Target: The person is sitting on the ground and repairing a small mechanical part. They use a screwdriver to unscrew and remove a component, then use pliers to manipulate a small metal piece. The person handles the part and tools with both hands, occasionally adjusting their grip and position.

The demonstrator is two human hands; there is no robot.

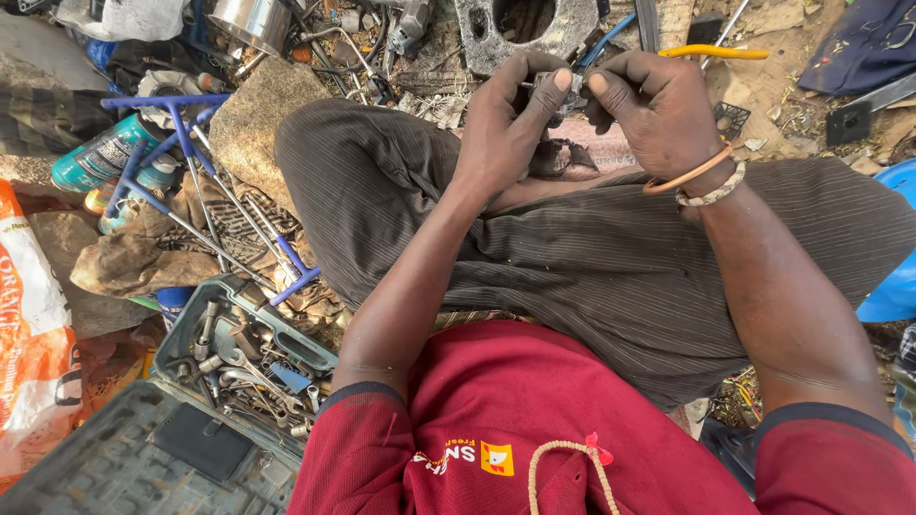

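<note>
A small metal part (558,91) is pinched between the left hand (506,119) and right hand (658,110); if dropped, it could be lost among the scrap (420,86).

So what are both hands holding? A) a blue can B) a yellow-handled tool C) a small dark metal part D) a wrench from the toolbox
C: the left hand and right hand pinch a small dark metal part between their fingers, while the yellow-handled tool lies untouched on the ground beyond them.
</note>
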